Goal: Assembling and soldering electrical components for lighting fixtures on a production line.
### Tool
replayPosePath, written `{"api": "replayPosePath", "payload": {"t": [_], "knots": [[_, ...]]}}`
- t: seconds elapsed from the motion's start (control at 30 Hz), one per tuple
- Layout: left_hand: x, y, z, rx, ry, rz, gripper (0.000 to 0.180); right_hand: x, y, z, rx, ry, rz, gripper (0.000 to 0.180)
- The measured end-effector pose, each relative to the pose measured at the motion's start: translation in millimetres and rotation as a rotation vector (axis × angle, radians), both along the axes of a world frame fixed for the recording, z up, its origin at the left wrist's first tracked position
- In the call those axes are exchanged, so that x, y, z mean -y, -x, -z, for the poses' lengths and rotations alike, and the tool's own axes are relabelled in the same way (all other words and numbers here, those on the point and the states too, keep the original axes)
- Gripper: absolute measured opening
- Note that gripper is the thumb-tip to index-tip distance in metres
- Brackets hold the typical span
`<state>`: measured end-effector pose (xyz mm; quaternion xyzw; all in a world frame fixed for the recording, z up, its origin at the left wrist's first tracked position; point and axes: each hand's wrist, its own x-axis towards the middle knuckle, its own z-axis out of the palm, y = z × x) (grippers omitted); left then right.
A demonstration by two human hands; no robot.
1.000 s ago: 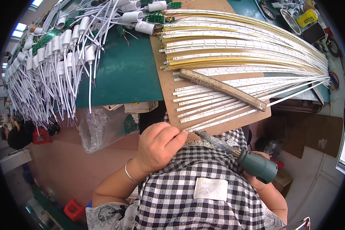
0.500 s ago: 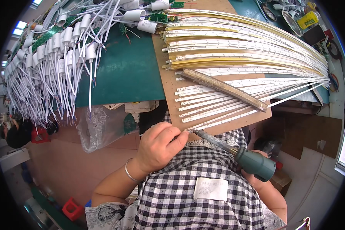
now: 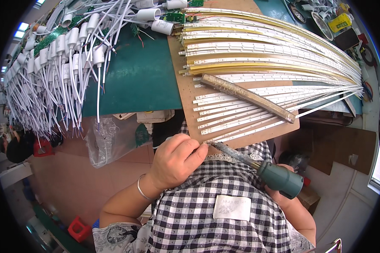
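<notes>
While left fingers stay, the iron sits closer.

Bright, even light washes over the green tabletop and white strips, and a window glows near-white at the right rim! Edges bow toward the black surround (pure fisheye), shade gathers beneath the tabletop, the middle reads fairly sharp.

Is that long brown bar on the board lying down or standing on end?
Lying down: the long brown bar stretches slantwise across several white LED strips, neither end raised upright.
</notes>
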<state>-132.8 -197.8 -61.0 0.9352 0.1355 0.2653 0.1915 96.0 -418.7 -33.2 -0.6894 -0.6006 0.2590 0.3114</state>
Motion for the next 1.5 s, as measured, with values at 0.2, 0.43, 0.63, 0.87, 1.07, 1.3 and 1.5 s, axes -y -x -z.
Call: {"api": "replayPosePath", "payload": {"t": [0.2,0.43,0.63,0.87,1.07,1.3,1.5], "knots": [[0,0,0,-0.01,0.006,0.0,0.029,5,-2,4,-0.059,0.036,0.008,0.026],[-2,1,-2,-0.016,0.009,0.006,0.029,34,-3,17,-0.233,0.209,0.168,0.026],[-2,1,-2,-0.019,-0.003,0.008,0.028,22,-3,12,-0.295,0.183,0.115,0.026],[-1,0,-2,-0.012,-0.032,0.006,0.029,23,-3,16,-0.179,0.135,0.071,0.026],[0,1,-2,-0.004,-0.012,0.001,0.028,34,-5,21,-0.085,0.107,0.106,0.027],[-3,0,-2,0.01,0.003,0.022,0.027,-42,11,13,-1.018,-0.125,0.391,0.057],[-2,-4,-2,0.006,0.061,-0.011,0.026,-102,28,21,-1.317,-0.247,0.287,0.055]]}}
